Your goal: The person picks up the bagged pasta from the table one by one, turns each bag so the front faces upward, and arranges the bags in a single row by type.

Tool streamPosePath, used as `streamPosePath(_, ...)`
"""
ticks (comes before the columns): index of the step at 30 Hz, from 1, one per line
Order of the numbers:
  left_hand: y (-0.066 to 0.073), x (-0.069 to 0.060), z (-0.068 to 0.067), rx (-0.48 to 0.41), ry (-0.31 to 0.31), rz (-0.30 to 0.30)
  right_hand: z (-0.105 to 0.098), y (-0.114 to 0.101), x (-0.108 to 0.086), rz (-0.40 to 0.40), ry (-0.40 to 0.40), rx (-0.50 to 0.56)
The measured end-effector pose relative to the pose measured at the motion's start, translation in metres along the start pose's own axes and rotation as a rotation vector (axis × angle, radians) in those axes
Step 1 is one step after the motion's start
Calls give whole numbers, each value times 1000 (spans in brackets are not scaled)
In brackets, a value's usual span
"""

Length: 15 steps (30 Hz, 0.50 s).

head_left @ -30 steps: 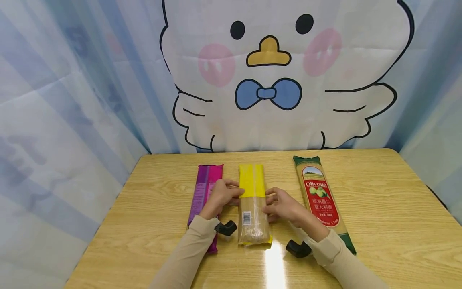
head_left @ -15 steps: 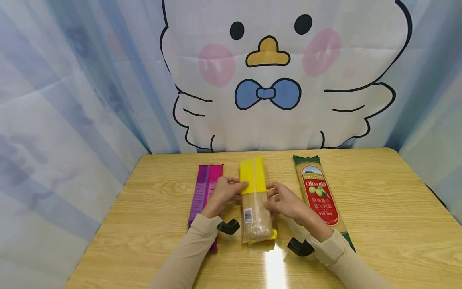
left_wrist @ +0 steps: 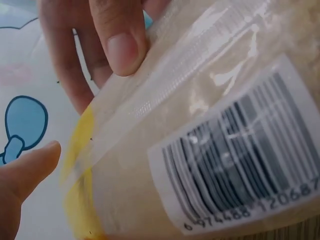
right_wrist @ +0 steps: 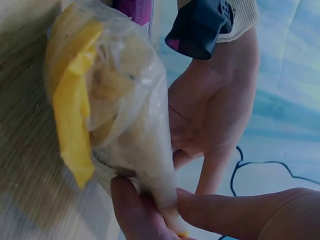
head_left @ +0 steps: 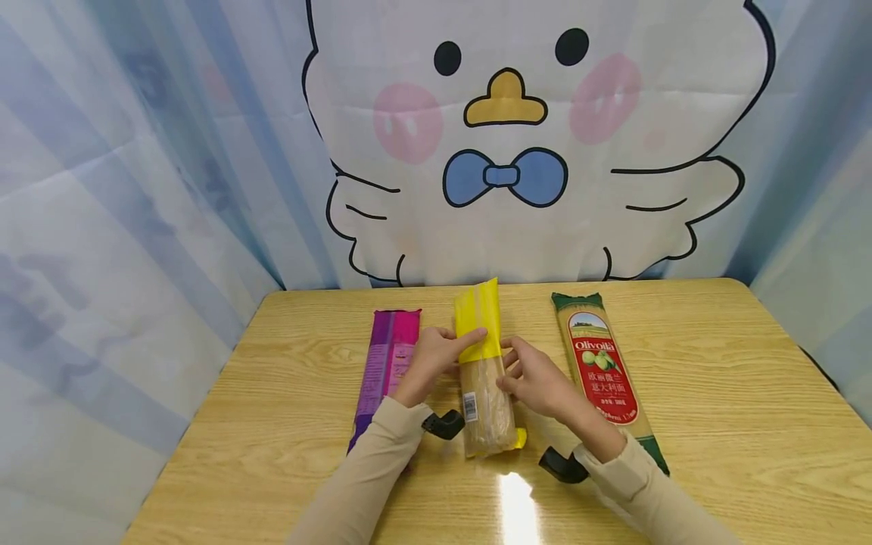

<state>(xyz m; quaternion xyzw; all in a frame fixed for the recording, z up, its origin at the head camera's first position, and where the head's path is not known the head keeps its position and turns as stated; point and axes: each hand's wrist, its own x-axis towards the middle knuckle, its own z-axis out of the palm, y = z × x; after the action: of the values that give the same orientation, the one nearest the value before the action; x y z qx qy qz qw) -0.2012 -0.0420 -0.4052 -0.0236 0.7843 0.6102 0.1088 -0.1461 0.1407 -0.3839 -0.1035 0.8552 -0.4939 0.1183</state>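
A long noodle packet (head_left: 487, 401), yellow at its far end and clear over tan contents, is raised at a tilt above the middle of the table. My left hand (head_left: 432, 359) holds its left side, thumb across the yellow front and other fingers mostly hidden behind. On the opposite edge, my right hand (head_left: 538, 378) pinches the packet between thumb and fingers. The left wrist view shows the barcode label (left_wrist: 240, 150) close up, with the right thumb (left_wrist: 122, 50) pressing the film. A folded yellow end flap (right_wrist: 75, 115) shows in the right wrist view.
A purple and pink packet (head_left: 381, 363) lies left of the hands, partly covered by the left arm. To the right lies a green-ended Olivoila pasta packet (head_left: 602, 363). All are on a wooden table (head_left: 272, 424) before a cartoon-printed curtain (head_left: 504, 235).
Both hands have lifted the noodle packet off the table. Its yellow far end has risen and the packet is turning onto its side. The left thumb has slid further across its front.
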Motion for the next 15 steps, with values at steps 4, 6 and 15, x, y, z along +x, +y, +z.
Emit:
streamPosePath(4, 1, -1, 2, 12, 7, 10, 2, -6, -3, -31, 5, -70)
streamPosePath(6, 2, -1, 3, 28, 16, 14, 2, -9, -4, -50, 15, -114)
streamPosePath(15, 6, -5, 9, 88, 47, -15, 6, -17, -6, -121, 55, -266)
